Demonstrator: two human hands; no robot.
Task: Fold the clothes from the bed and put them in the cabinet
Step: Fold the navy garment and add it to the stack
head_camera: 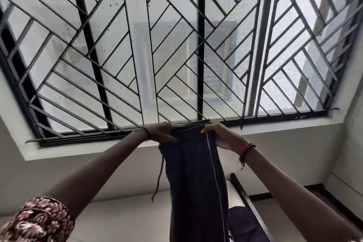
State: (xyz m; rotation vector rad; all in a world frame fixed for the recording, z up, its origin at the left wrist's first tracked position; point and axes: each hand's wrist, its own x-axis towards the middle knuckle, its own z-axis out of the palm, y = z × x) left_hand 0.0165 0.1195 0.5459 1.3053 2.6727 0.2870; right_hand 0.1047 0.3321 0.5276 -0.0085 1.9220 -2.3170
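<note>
One wide window [176, 45] with a black diagonal grille ahead, white wall under its sill. At the lower edge, a pale bed [117, 218] with a dark frame rail [245, 194] along its right side, and a second dark garment [243, 224] lying by that rail. Holds both arms out and up (floral sleeve [37, 220] on the left). Grips the dark trousers [196, 182] at their top end, left hand [161, 131] and right hand [220, 135] close together, fingers curled round the cloth. Hanging straight down above the bed, white side stripe and loose drawstring [159, 179] showing.
</note>
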